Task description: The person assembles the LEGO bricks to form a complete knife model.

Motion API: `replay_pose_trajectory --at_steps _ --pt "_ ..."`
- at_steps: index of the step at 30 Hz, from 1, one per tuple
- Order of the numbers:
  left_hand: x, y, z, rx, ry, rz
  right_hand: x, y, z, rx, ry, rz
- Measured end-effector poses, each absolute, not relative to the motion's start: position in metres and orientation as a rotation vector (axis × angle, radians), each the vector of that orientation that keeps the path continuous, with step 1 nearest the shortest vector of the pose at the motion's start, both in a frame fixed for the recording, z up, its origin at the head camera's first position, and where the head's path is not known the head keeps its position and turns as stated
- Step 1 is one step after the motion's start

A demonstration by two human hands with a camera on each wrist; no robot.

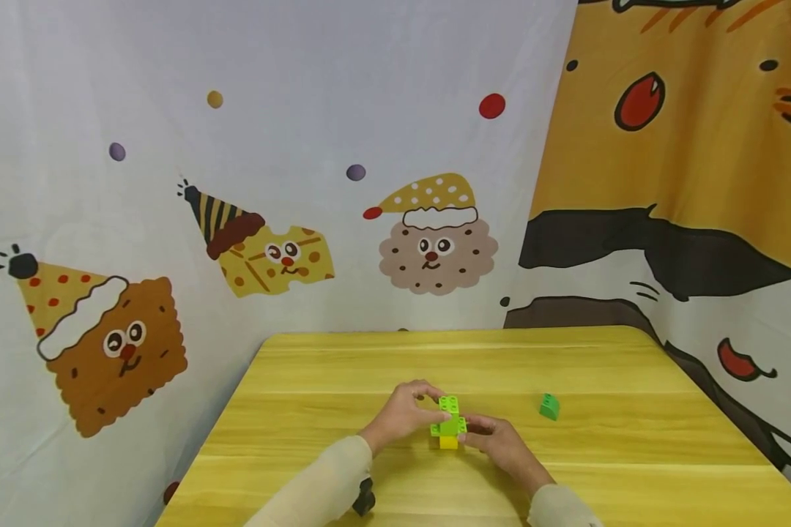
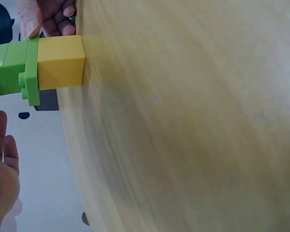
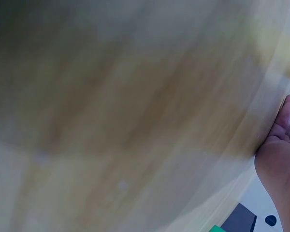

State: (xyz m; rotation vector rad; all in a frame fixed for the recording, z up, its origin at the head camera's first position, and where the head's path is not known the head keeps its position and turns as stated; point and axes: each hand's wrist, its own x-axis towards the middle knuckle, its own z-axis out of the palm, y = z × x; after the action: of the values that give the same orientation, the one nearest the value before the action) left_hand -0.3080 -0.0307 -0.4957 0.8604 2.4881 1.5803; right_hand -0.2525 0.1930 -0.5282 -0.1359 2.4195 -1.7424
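Note:
A small stack of toy building bricks stands upright on the wooden table. At its base is a yellow brick (image 1: pixel 448 443), with a wider light green brick (image 2: pixel 32 72) over it and light green bricks (image 1: pixel 449 410) on top. My left hand (image 1: pixel 400 416) grips the upper green bricks from the left, its thumb across the near side. From the right, my right hand (image 1: pixel 501 444) pinches the wider green brick, with its thumb on that brick in the left wrist view. The right wrist view shows only part of the right hand (image 3: pixel 280 164) and a sliver of yellow.
A darker green curved brick (image 1: pixel 549 406) lies apart on the table (image 1: pixel 633 432), right of the stack. A black object (image 1: pixel 365 498) is by the left forearm. Behind the table hangs a printed cloth (image 1: pixel 303 132) with cartoon figures.

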Motion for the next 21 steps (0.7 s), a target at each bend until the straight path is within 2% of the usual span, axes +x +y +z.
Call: replay_pose_trajectory --at_steps 21 --pt "-0.3028 -0.0298 -0.4939 0.907 2.48 1.566 -0.2531 0.1914 -0.5291 -0.082 2.419 -1.747"
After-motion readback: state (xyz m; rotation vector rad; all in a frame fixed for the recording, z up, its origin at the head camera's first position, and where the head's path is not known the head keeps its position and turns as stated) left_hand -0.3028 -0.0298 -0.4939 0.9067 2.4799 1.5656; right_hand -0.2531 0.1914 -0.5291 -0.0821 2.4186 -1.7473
